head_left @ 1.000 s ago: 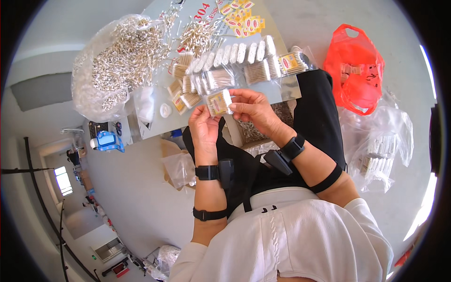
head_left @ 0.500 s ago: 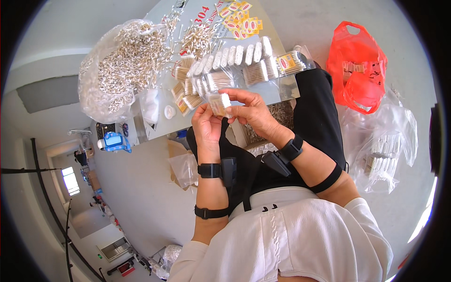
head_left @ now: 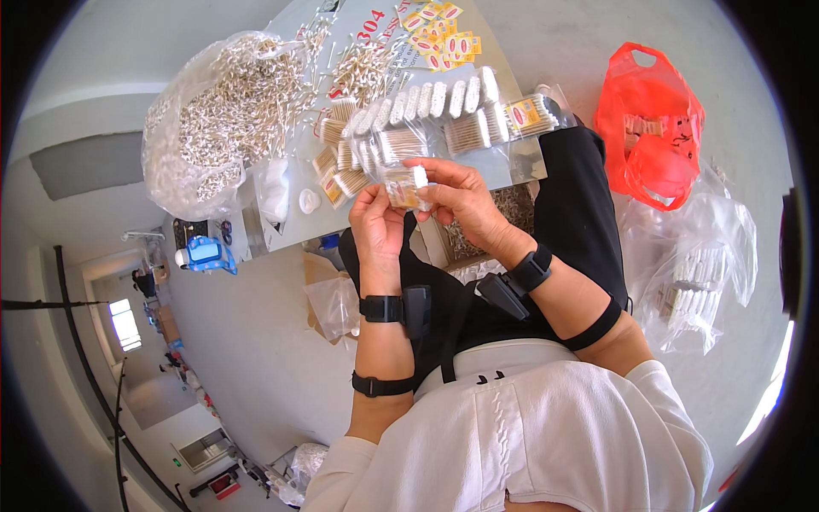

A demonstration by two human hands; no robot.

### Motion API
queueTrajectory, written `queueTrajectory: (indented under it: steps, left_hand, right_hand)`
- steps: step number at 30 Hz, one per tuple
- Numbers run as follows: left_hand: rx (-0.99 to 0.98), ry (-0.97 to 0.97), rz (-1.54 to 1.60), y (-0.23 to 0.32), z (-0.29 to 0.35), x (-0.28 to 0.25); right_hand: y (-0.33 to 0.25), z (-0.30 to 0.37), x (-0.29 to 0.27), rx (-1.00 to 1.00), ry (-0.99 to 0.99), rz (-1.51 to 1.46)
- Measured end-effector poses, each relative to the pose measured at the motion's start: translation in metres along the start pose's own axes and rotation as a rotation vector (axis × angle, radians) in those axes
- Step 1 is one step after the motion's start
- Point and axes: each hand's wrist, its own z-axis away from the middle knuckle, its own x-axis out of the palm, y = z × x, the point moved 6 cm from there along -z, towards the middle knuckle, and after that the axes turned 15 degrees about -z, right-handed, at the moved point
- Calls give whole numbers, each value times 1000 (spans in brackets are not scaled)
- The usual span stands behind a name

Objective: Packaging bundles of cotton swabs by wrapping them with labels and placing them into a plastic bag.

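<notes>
Between my two hands, just off the near edge of the table, is a small clear bag of cotton swabs point(head_left: 404, 188) with a yellow and white card in it. My left hand point(head_left: 378, 229) pinches its lower left side. Fingers of my right hand point(head_left: 465, 200) close on its right end, beside the white cotton tips. Just beyond lie wooden-stick swab bundles point(head_left: 401, 145) in clear plastic, with a row of white-tipped bundles point(head_left: 424, 101) behind them. More bundles with cards point(head_left: 339, 177) lie left of the held bag.
A large clear bag of loose swabs point(head_left: 217, 128) stands at the table's left, with a loose swab pile point(head_left: 363, 70) and yellow cards point(head_left: 448, 41) at the back. A red plastic bag point(head_left: 648, 102) and a clear bag of packs point(head_left: 695, 282) are at right. An open box point(head_left: 490, 226) sits below the table edge.
The bag of swabs has shifted slightly right and turned, so more of its card shows. Both hands keep hold of it, nearly in the same place.
</notes>
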Motion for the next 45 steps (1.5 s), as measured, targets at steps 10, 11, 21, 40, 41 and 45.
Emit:
queueTrajectory:
  steps: [10, 11, 21, 40, 41, 45]
  left_hand:
    - [32, 23, 10, 4, 4, 10]
    - [51, 10, 10, 5, 4, 10]
    - [66, 25, -42, 11, 7, 15]
    - [128, 67, -155, 16, 9, 19]
    - [136, 67, -175, 17, 10, 19]
    - [143, 68, -150, 20, 10, 19]
  right_hand:
    - [0, -3, -9, 10, 44, -78]
    - [0, -3, -10, 14, 50, -93]
    - [1, -4, -14, 59, 36, -219]
    - [5, -8, -25, 39, 118, -202]
    - [6, -9, -28, 34, 127, -199]
    - [8, -10, -30, 22, 157, -185]
